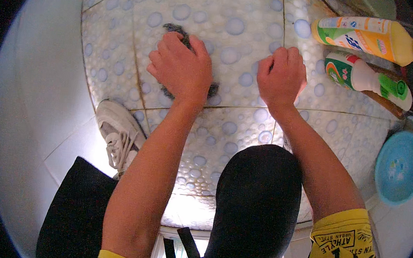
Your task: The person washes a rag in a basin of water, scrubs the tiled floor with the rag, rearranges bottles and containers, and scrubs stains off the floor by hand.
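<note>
My left hand (184, 66) is closed around a dark, blurred item (180, 31), perhaps a cloth or a brush, pressed low against the patterned floor tiles (231, 53). Parts of this item stick out beyond the fingers and near the wrist; the rest is hidden beneath the hand. My right hand (283, 75) is curled into a loose fist to the right, close over the tiles. Nothing shows in it, though its palm side is hidden.
A yellow bottle (369, 38) and a white-and-green bottle (367, 76) lie at the upper right. Below them stands a light-blue plastic basin (400, 168). A beige laced shoe (120, 128) is on the left, beside a pale wall (41, 77). My dark-clothed knee (260, 192) is between the arms.
</note>
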A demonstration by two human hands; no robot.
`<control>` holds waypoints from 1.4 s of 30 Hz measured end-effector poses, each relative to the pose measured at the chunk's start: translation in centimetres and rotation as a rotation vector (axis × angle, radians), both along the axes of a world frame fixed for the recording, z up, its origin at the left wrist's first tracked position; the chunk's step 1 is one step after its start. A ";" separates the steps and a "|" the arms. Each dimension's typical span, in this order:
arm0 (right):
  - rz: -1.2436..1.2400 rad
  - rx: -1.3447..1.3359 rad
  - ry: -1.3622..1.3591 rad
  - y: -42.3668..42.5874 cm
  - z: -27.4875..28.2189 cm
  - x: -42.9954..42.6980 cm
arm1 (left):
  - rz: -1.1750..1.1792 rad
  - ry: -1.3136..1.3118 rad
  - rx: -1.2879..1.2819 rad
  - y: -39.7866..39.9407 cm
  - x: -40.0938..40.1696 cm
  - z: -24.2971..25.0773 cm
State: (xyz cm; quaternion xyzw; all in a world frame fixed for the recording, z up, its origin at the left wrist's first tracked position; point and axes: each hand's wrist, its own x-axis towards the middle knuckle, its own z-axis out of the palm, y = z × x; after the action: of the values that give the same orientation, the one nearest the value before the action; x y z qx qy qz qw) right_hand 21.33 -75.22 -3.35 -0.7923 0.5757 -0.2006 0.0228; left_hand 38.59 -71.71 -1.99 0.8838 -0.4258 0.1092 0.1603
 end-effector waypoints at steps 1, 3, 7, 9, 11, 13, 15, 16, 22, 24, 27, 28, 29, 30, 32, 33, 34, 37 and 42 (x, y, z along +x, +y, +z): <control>0.002 0.015 -0.002 0.0 -0.1 0.1 | 0.000 0.003 0.002 -0.5 0.1 -0.2; 0.012 -0.026 -0.021 -0.7 -0.2 -0.2 | -0.179 -0.067 -0.006 -2.9 1.0 -0.2; 0.029 0.014 -0.044 -0.5 0.8 0.5 | -0.296 0.060 0.103 -10.7 7.2 1.4; 0.035 0.012 -0.069 -0.3 0.6 0.9 | 0.051 0.143 -0.071 -12.5 8.1 2.0; 0.048 0.014 -0.089 0.0 0.6 1.0 | -0.012 0.137 -0.031 -11.0 8.9 1.4; 0.009 -0.001 0.014 -0.4 0.6 0.0 | -0.122 0.174 -0.031 -7.2 6.7 -0.2; 0.003 0.014 0.002 -0.2 0.4 -0.1 | -0.214 0.235 -0.005 -1.3 4.7 -0.8; -0.015 0.027 -0.003 -0.1 0.4 0.0 | -0.291 0.170 -0.028 1.6 3.8 -0.8; 0.003 -0.048 0.035 -1.0 1.1 0.3 | -0.264 0.045 0.104 -1.3 3.3 1.2; -0.022 0.001 0.037 -0.1 0.9 -0.1 | -0.318 0.025 0.029 -4.9 4.0 1.4; 0.026 0.066 0.011 2.6 0.2 0.9 | -0.155 0.076 0.048 -9.3 7.0 1.2; 0.032 0.058 -0.023 2.4 0.5 1.4 | -0.103 0.056 -0.018 -9.7 7.6 0.9; 0.041 0.050 -0.063 1.9 0.7 1.7 | -0.046 0.033 -0.082 -9.7 8.1 0.7; 0.039 0.045 -0.057 1.2 0.4 1.7 | -0.148 0.023 -0.086 -8.8 8.0 0.2; 0.028 -0.042 -0.004 1.0 -1.3 0.3 | -0.248 0.104 0.008 -3.6 3.7 -0.9; 0.025 -0.029 0.013 1.3 -1.3 -0.7 | -0.295 0.104 -0.060 -0.3 1.3 -1.6; 0.027 -0.046 0.000 1.0 -1.1 -0.7 | -0.334 0.136 -0.024 2.0 0.0 -0.9; 0.024 -0.055 -0.004 1.1 -0.5 -0.4 | -0.549 0.135 0.094 1.6 0.0 -0.1; 0.052 -0.017 -0.038 1.2 0.2 0.2 | -0.554 0.056 0.087 -11.3 6.5 0.6</control>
State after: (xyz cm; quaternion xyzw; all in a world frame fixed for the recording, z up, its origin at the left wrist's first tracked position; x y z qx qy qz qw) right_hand 21.58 -74.01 -3.13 -0.8032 0.5528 -0.2197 0.0324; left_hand 45.08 -82.99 -1.38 0.7423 -0.6509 0.0186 0.1578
